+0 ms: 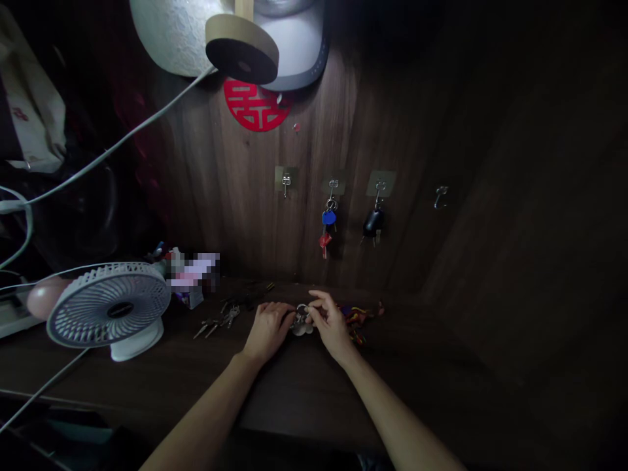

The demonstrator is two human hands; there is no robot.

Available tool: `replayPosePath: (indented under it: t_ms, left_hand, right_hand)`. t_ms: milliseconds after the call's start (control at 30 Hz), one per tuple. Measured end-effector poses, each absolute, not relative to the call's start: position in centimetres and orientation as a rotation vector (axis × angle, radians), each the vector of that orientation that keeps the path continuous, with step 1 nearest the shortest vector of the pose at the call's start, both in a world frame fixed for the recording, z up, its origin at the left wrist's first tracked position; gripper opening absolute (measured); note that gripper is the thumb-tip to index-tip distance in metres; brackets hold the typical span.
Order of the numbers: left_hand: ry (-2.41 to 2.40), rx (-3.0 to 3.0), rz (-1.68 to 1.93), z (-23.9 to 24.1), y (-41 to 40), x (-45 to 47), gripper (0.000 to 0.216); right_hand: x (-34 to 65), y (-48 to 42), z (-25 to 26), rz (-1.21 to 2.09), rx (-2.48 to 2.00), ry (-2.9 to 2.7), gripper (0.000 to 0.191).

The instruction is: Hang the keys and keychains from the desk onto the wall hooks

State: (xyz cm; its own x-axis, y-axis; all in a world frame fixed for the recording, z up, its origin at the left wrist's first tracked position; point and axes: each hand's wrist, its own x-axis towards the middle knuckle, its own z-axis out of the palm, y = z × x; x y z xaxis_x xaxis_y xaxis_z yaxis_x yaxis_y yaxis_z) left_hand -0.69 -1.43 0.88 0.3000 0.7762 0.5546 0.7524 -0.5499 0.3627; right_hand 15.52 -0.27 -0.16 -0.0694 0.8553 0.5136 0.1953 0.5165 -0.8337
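Observation:
Both my hands meet over a dark wooden shelf around a key ring [301, 307] with metal keys [302, 329] on it. From the left, my left hand [269, 326] is closed, its thumb and fingers at the ring's left side. My right hand [331, 322] pinches the ring's right side between thumb and forefinger, the other fingers partly spread. To the left of my hands lie loose keys [230, 316] on the shelf. Close behind my right hand is a small red and yellow bundle [358, 315], partly hidden.
A white fan [110, 307] stands at the left, its cable trailing. On the back panel are a bare hook [286, 185], keys with blue and red heads [328, 219], a black car key [373, 224] and another hook [441, 196]. A lamp and cap hang above.

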Motion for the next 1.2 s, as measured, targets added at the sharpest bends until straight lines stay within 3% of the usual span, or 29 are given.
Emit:
replayPosePath:
  t_ms: [567, 900, 1200]
  left_hand:
    - [1.509, 2.262, 1.289, 1.0, -1.0, -0.7, 0.018]
    - [1.629, 2.501, 1.228, 1.2, -1.6, -0.6, 0.017]
    - [1.564, 2.535, 1.303, 1.2, -1.7, -0.5, 0.015]
  right_hand:
    - [15.6, -1.4, 1.0, 0.583, -0.906, -1.62, 0.026]
    - [15.2, -2.0, 1.0, 0.79, -0.929, -1.746, 0.051]
    - [14.9, -2.0, 0.8, 0.812, -0.859, -1.704, 0.047]
